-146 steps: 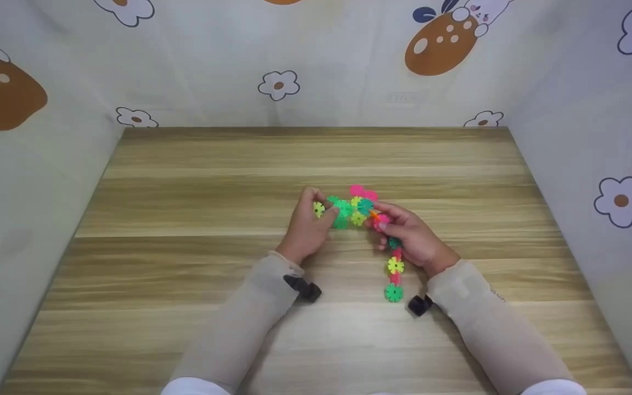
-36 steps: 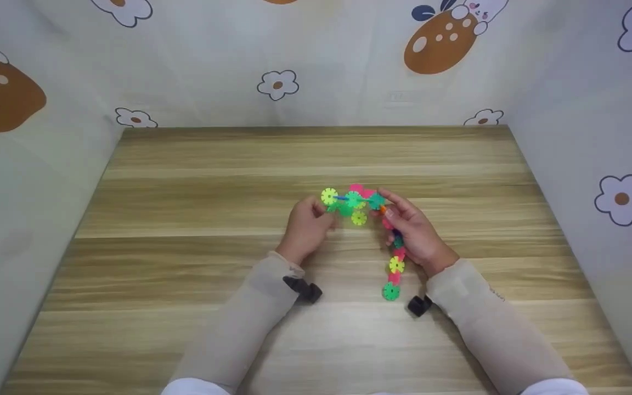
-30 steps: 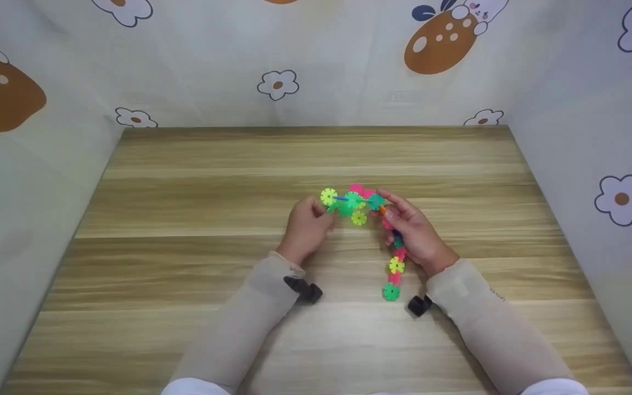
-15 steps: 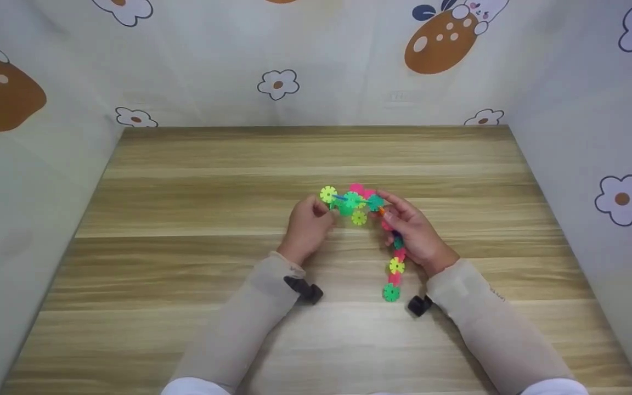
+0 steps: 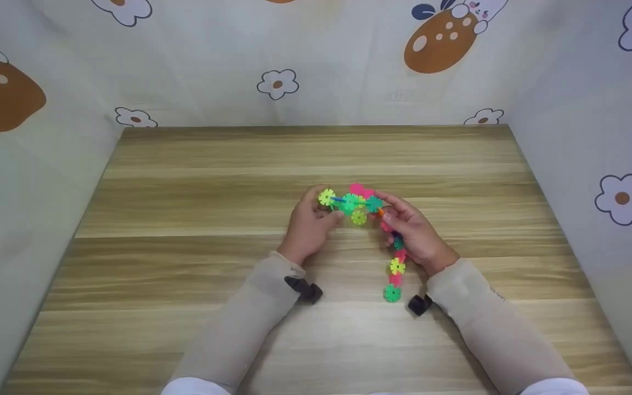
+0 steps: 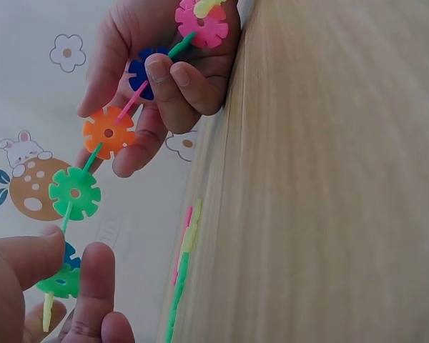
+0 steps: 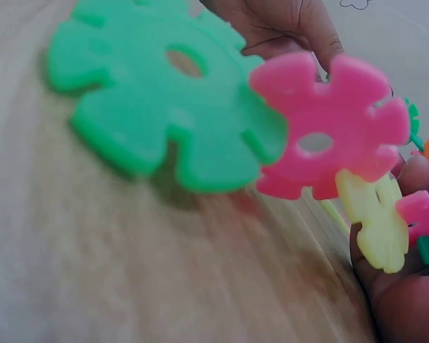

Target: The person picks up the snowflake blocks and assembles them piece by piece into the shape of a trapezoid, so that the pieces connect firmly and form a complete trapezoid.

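A chain of interlocking flower-shaped plastic discs runs between the hands. In the head view my left hand pinches its left end, by a yellow disc and a green disc. My right hand holds the chain with thumb and fingers around the orange disc, seen full-face in the left wrist view. From the right hand the rest of the chain trails toward the person, past a yellow disc to a green end disc. The right wrist view shows that end disc large, joined to a pink disc.
Behind the chain, more joined discs lie on the wooden table, with pink discs and a yellow-green disc showing. Black wrist-camera mounts sit at both cuffs. Patterned cloth walls enclose the table.
The left fingers have spread and shifted up behind the yellow disc, and the chain's left end has moved slightly left. The right hand has stayed nearly still over the last second.
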